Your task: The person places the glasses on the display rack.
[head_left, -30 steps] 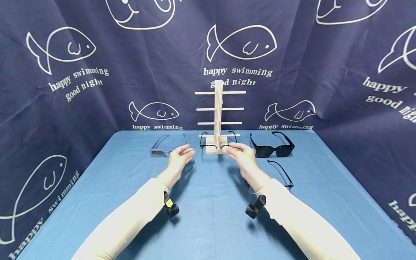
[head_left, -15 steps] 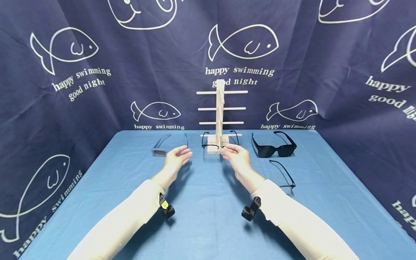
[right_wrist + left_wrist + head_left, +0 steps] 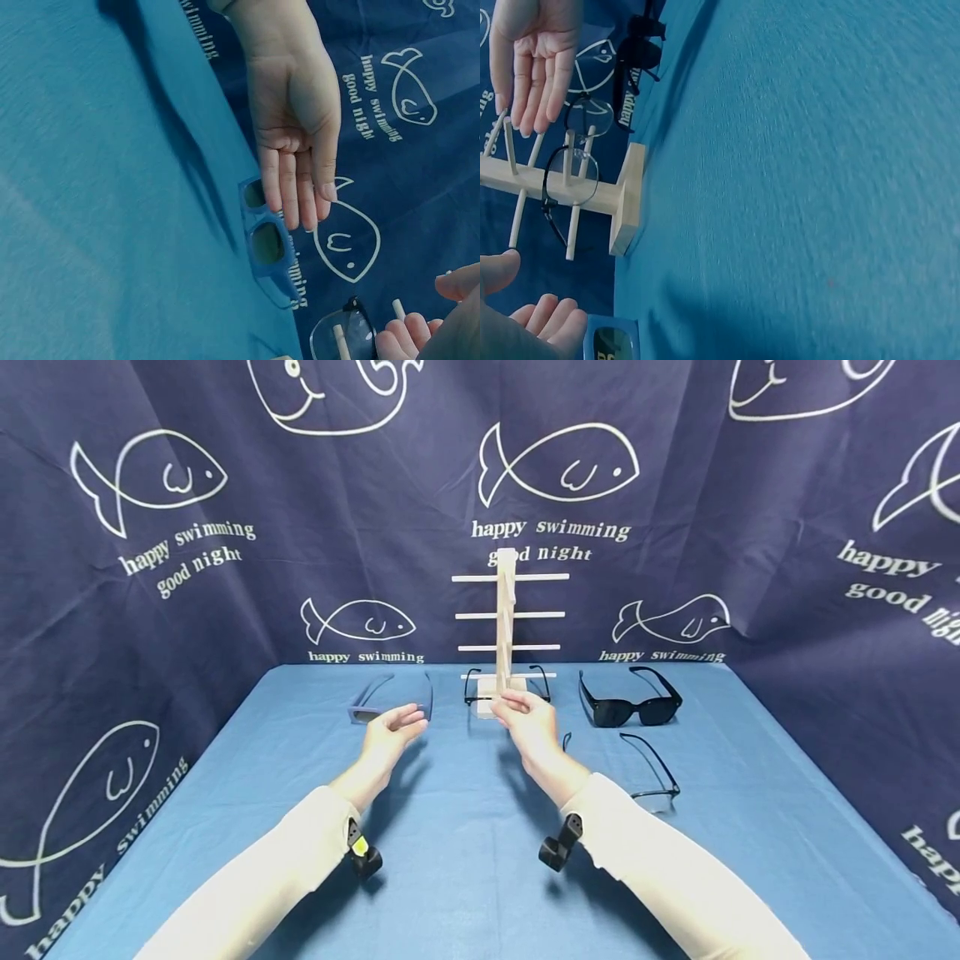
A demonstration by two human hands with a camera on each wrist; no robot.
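Note:
A pair of black-rimmed clear glasses (image 3: 471,700) hangs on the lowest rung of a wooden rack (image 3: 506,618) at the back centre. My right hand (image 3: 531,727) is in front of the glasses in the head view and hides their right side. Seen from the left wrist, that hand (image 3: 538,67) has straight fingers and holds nothing, apart from the glasses (image 3: 547,201). My left hand (image 3: 386,739) hovers with relaxed fingers before a pair of blue sunglasses (image 3: 356,713), partly covering them. In the right wrist view the left hand (image 3: 296,112) shows a bare palm.
Black sunglasses (image 3: 633,712) lie right of the rack. Nearer to me, another pair of dark-framed glasses (image 3: 667,792) is partly hidden by my right forearm. A blue cloth (image 3: 465,860) covers the table, and a dark printed curtain (image 3: 420,543) hangs behind it.
Both hands have drifted left and slightly back toward me, the right one away from the right end of the hanging glasses. The glasses stay on the rack.

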